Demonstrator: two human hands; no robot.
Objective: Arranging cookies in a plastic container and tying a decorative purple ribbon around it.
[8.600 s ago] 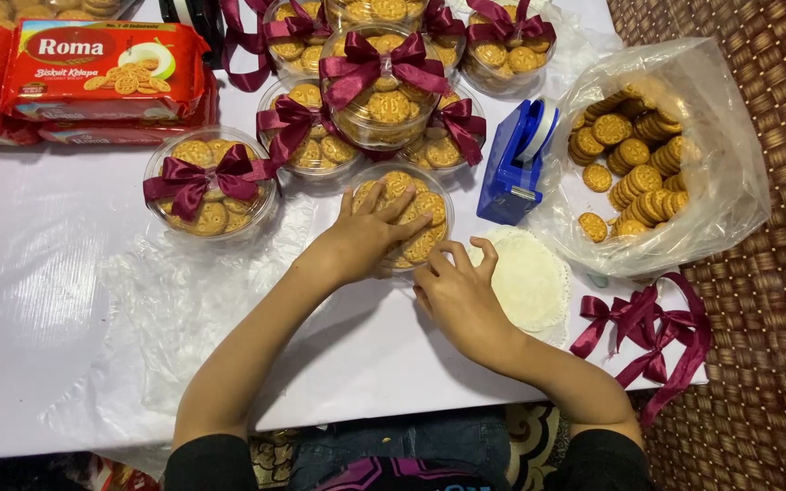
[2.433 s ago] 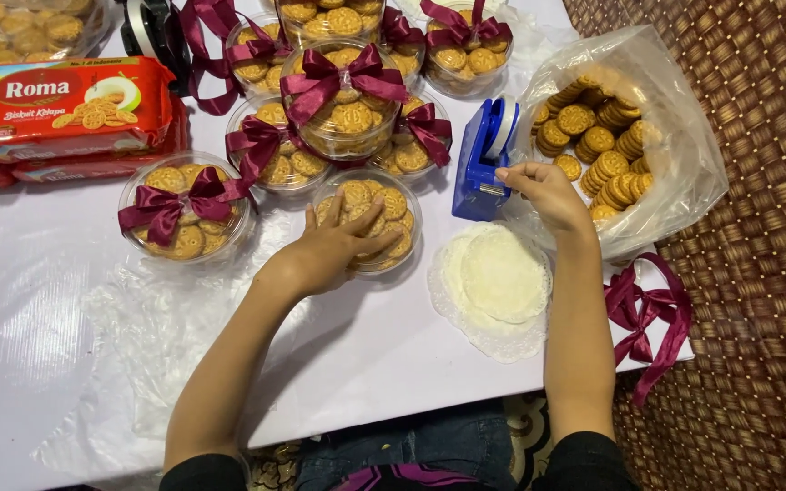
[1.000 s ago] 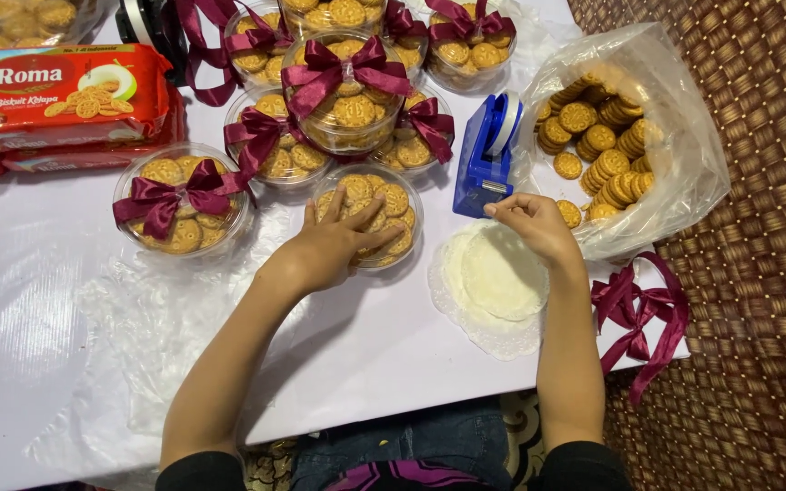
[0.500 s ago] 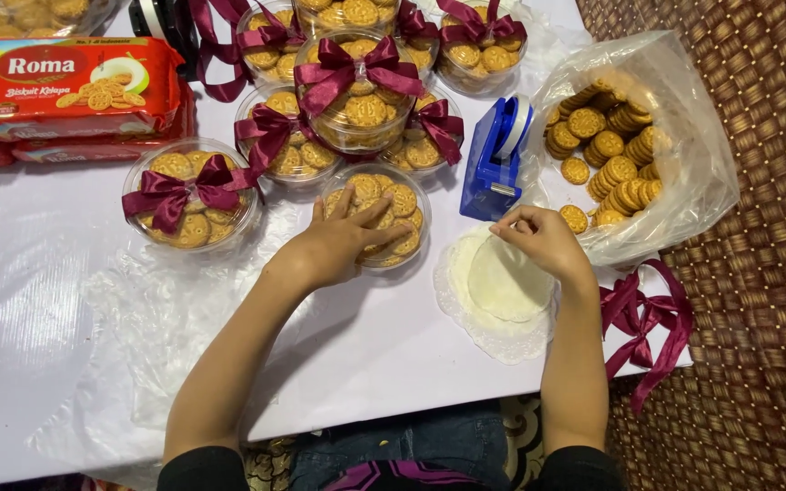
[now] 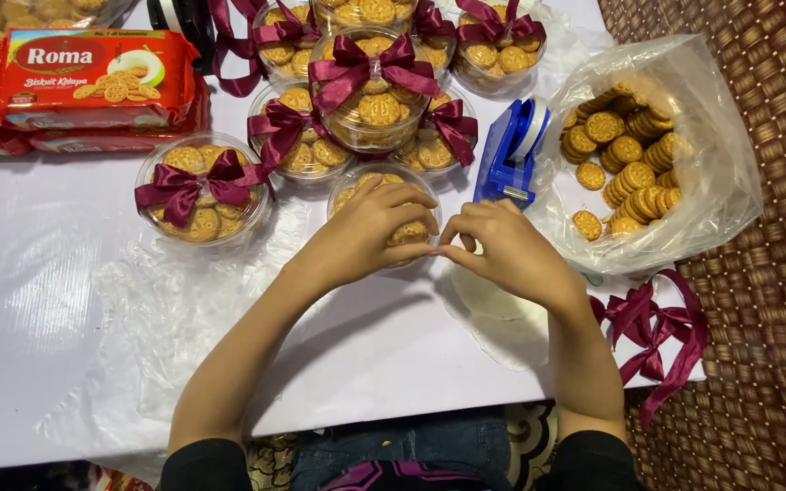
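White table (image 5: 38, 300) is carrying ribboned biscuit tubs (image 5: 200, 189), red biscuit packs (image 5: 93, 77), blue tape dispenser (image 5: 511, 150), biscuit bag (image 5: 657, 155), spare bows (image 5: 652, 332).
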